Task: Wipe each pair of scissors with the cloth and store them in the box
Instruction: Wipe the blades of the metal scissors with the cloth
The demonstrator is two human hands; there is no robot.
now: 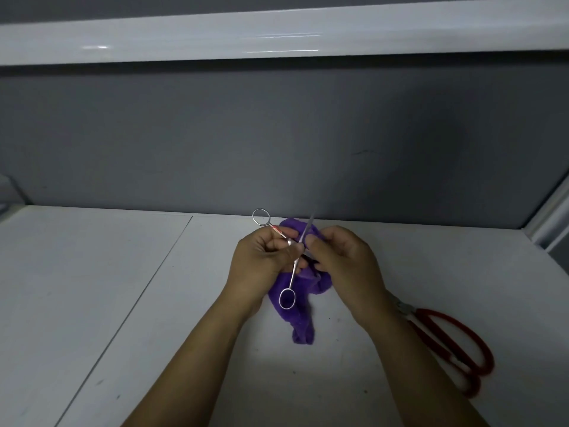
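My left hand [261,260] grips a thin pair of silver scissors [292,272] near the pivot, spread wide, one ring up at the far left and one hanging low over the cloth. One blade points up and away. My right hand [341,263] holds a purple cloth [295,315] bunched around the other blade, which is hidden inside it. The cloth's loose end hangs down onto the white table [123,288]. A pair of red-handled scissors [455,349] lies on the table at the right, partly under my right forearm. No box is in view.
A grey partition wall [277,134] stands along the table's far edge, with a white shelf [277,32] above it. A seam runs diagonally through the table's left half. A white frame edge [551,217] rises at the far right.
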